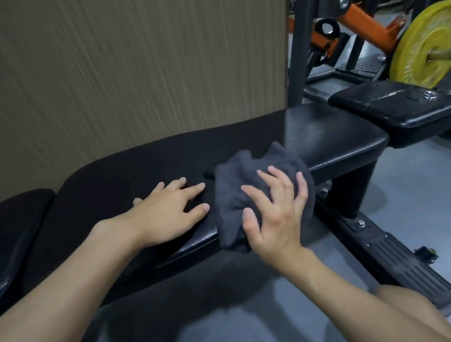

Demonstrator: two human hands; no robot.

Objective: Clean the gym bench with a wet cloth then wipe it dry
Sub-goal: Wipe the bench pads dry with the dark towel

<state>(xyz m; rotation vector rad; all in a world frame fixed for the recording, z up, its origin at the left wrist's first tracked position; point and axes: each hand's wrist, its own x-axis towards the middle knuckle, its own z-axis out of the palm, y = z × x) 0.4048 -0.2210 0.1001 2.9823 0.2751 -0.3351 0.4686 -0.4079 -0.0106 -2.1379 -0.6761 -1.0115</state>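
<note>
Lying under the right hand (275, 210) spread fingers (280, 178), cloth (237, 186) covers bench (334, 135).

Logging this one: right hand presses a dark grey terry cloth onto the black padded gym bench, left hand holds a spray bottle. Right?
Not quite. The head view shows the left hand holding nothing; it rests flat on the black padded gym bench, beside the dark grey terry cloth that the right hand presses.
</note>
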